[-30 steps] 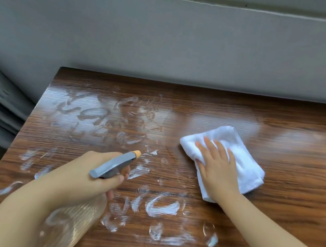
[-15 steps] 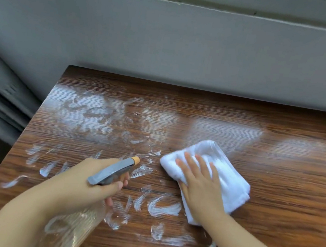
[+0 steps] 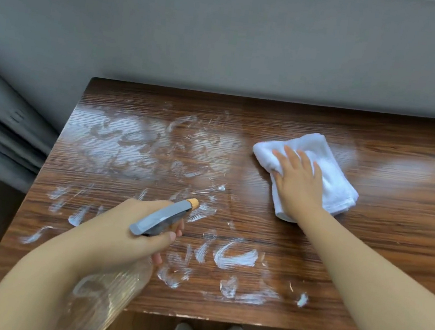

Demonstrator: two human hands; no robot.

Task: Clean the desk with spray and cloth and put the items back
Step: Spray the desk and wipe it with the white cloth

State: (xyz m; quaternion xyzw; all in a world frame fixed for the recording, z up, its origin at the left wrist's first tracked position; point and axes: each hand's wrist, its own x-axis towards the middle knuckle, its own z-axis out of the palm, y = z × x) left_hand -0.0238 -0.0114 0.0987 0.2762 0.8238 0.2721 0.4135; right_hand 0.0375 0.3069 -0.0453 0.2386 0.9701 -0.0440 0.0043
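On the wooden desk [image 3: 382, 240], right of centre, the right hand [image 3: 300, 184] lies flat with straight, spread fingers pressing the folded white cloth [image 3: 338, 179]. Nearer the front edge, the left hand [image 3: 120, 235] wraps its fingers round the spray bottle [image 3: 160, 219] neck, nozzle pointing over white smears [image 3: 235, 257].
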